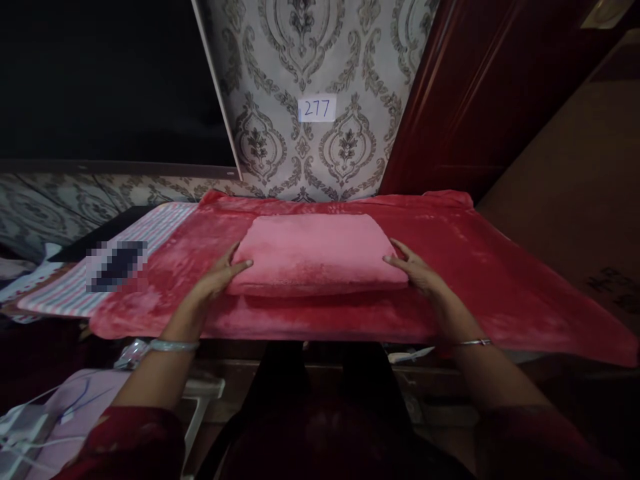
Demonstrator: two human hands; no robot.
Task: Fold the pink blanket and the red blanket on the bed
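Note:
A folded pink cloth (314, 247), thick and soft-looking, lies flat as a neat rectangle on a red plush cover (450, 260). My left hand (220, 270) grips its left edge, the thumb on top and the other fingers along the side, partly hidden. At the opposite edge my right hand (413, 265) holds it the same way, thumb over the top. The front edge of the cloth is rounded and bulges slightly. Whether it is a blanket or a towel I cannot tell.
To the left lies a striped cloth (65, 293) with a blurred-out dark object (119, 265). A large black screen (110, 80) hangs above it. Behind stands a patterned wall with a paper label "277" (317, 108). A dark red door (465, 87) and a cardboard panel (575, 173) are at right.

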